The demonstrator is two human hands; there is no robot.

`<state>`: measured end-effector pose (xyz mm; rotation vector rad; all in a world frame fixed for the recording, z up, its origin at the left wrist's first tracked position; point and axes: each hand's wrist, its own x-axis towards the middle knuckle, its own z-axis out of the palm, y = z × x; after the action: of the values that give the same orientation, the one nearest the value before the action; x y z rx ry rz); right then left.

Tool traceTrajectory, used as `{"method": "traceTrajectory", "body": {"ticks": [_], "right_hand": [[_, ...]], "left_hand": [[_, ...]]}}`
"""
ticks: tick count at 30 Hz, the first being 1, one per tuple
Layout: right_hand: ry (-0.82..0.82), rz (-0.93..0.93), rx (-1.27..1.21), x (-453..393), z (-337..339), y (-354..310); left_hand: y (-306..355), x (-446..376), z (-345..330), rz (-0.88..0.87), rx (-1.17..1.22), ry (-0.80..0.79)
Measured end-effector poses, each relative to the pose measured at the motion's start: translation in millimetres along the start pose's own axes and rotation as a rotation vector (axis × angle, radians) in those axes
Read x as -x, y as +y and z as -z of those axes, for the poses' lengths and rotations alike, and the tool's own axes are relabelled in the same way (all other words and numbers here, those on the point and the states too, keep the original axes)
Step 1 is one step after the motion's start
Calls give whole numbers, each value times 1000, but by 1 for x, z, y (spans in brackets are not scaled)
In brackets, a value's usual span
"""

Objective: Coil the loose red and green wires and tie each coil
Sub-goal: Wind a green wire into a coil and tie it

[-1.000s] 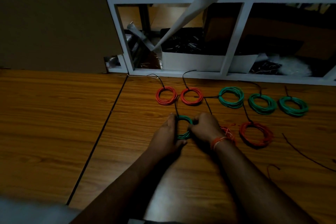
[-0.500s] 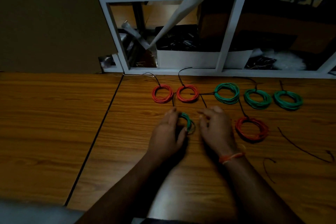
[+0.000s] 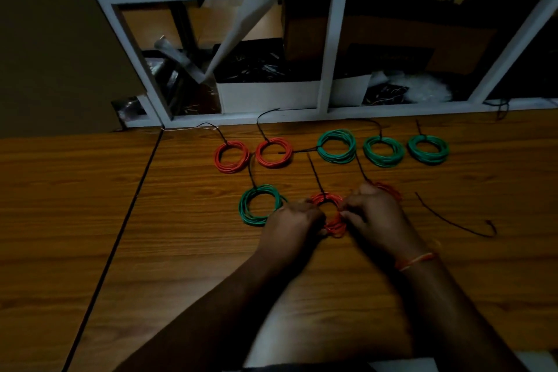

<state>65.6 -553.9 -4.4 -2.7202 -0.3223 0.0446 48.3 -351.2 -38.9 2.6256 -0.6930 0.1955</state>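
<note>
A red wire coil [image 3: 330, 211] lies on the wooden table [image 3: 187, 251] between my hands. My left hand [image 3: 290, 222] grips its left side and my right hand [image 3: 373, 214] grips its right side. A green coil [image 3: 259, 205] with a black tie lies free just left of my left hand. Another red coil [image 3: 389, 189] is mostly hidden behind my right hand. In the back row sit two red coils [image 3: 232, 156] [image 3: 274, 152] and three green coils [image 3: 336, 146] [image 3: 383, 151] [image 3: 428, 149], each with a black tie.
A loose black tie wire [image 3: 453, 220] lies on the table to the right. A white shelf frame [image 3: 327, 48] with boxes and clutter stands at the table's far edge. A seam [image 3: 120, 232] runs down the tabletop on the left.
My hands let go of the green coil, which now lies free to the left. Both hands have taken hold of a red coil.
</note>
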Motion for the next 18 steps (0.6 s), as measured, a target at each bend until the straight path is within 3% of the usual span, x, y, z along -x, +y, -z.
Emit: {"method": "traceTrajectory", "body": {"ticks": [5, 18], "right_hand": [[102, 54, -135, 15, -15, 5], [127, 171, -283, 23, -22, 14]], "left_hand": [[4, 2, -7, 46, -79, 32], [11, -3, -6, 83, -100, 59]]}}
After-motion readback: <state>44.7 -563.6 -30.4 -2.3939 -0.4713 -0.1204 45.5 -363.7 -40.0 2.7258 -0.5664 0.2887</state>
